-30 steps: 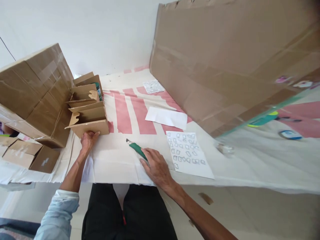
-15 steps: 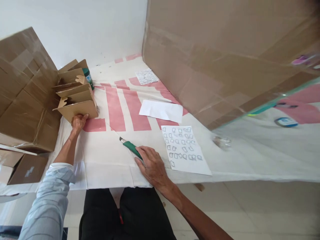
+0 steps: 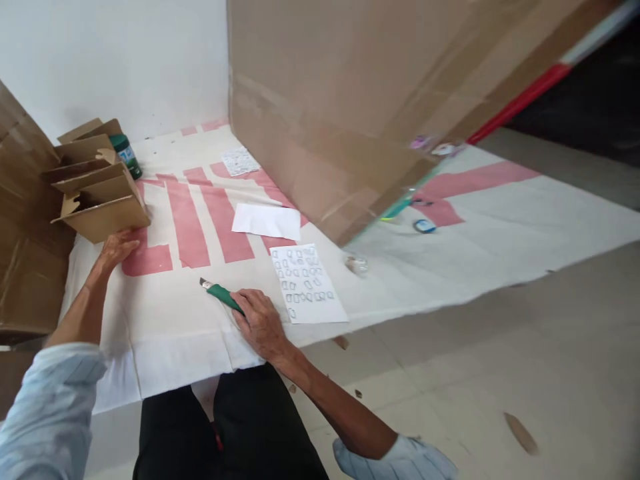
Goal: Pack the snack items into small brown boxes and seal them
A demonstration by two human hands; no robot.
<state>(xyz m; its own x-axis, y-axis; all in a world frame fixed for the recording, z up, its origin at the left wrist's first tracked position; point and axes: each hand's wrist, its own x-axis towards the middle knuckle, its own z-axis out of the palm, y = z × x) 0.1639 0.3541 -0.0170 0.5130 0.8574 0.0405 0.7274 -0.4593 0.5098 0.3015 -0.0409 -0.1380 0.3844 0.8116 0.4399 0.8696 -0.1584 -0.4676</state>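
The right hand [image 3: 260, 323], over here by the desk's [image 3: 175, 347] near edge, is curled around a slim green cutter [image 3: 224, 295] with a dark tip, pointing away to the left. The left hand [image 3: 119, 249], fingers loosely stretched, lies at the foot of a plain brown box [image 3: 107, 219], its flaps raised; I can't tell if they touch. Pale cloth [image 3: 163, 293] leaves room between the hands, while a tall carton [image 3: 25, 233] hems in the left. Farther off, flaps partly cover a green jar [image 3: 126, 157], and the huge carton [image 3: 320, 133] runs out of sight above.
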